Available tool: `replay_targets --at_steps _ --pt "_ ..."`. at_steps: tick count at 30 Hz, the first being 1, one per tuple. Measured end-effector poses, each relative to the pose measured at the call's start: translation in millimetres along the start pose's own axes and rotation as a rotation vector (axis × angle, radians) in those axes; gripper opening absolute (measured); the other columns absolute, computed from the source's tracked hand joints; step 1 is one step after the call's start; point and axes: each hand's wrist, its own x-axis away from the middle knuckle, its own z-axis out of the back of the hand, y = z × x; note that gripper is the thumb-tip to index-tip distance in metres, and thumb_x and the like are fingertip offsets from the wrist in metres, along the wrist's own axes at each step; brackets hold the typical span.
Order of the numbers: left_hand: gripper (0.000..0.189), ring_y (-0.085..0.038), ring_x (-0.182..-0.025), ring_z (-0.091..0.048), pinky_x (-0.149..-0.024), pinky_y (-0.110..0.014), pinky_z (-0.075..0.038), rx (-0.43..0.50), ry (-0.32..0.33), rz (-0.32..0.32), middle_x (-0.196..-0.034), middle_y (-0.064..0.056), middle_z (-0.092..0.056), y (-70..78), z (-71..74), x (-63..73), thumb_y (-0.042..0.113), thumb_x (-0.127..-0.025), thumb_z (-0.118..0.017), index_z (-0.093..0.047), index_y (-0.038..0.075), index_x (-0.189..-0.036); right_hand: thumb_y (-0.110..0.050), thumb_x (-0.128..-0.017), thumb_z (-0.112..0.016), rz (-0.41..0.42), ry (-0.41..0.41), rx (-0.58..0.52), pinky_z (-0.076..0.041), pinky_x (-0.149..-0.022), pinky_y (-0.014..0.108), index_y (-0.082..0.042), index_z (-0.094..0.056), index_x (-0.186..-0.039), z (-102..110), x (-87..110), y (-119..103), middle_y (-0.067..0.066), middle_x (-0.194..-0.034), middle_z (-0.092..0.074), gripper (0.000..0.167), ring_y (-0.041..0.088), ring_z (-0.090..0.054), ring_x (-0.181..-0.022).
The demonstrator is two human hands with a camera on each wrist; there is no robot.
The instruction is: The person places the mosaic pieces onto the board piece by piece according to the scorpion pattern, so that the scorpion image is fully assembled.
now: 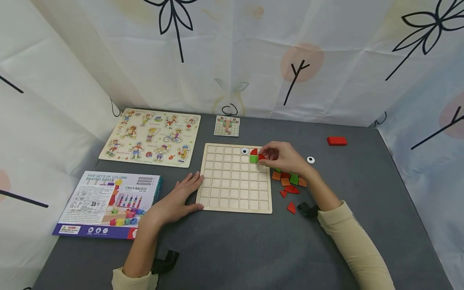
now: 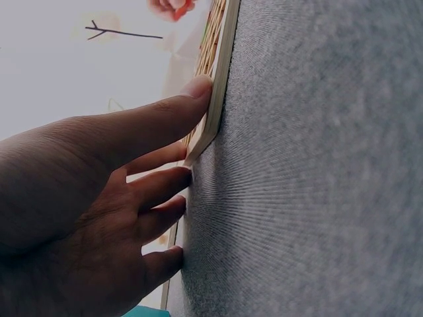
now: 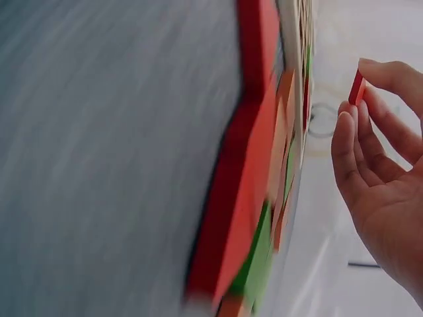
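A wooden grid board (image 1: 232, 177) lies on the grey table. My left hand (image 1: 179, 199) rests at its left edge, fingers spread, and the thumb (image 2: 197, 87) touches the board's rim in the left wrist view. Over the board's upper right corner, my right hand (image 1: 286, 157) pinches a small red piece (image 3: 357, 88) between thumb and fingertips. Just left of it, a red quarter-round piece (image 1: 254, 152) and a green square (image 1: 253, 159) sit in the grid. A white disc with a dark centre (image 1: 245, 151) occupies a cell in the top row.
Loose orange, green and red pieces (image 1: 285, 182) lie right of the board, with another white disc (image 1: 310, 160) beyond. A red block (image 1: 336, 141) is at the far right. A pattern card (image 1: 226, 126), a picture puzzle board (image 1: 150, 137) and a box (image 1: 108, 203) lie behind and left.
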Motion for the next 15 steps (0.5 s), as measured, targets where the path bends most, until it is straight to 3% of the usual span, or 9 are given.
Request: replay_targets --at_steps 6,15 --pt "0.091 -0.049 -0.17 -0.007 -0.132 -0.078 -0.006 0.021 0.007 -0.016 -0.182 -0.021 -0.018 -3.7 -1.5 -0.1 0.03 -0.101 -0.079 -0.028 0.004 -0.172 -0.015 -0.094 -0.086 0.004 -0.025 -0.001 -0.058 -0.08 0.027 -0.006 -0.08 -0.116 -12.4 -16.0 -16.2 0.008 -0.101 -0.077 0.024 0.018 -0.069 -0.088" --pt "0.096 -0.04 -0.173 -0.005 -0.13 -0.08 -0.007 0.036 0.051 -0.089 -0.184 -0.013 -0.018 -40.2 -16.9 -9.3 0.048 -0.099 -0.078 -0.026 0.017 -0.174 -0.014 -0.094 -0.085 -0.031 -0.114 0.093 -0.063 -0.086 0.036 -0.001 -0.08 -0.114 -25.4 -40.1 -27.3 0.011 -0.102 -0.08 0.024 0.021 -0.074 -0.092"
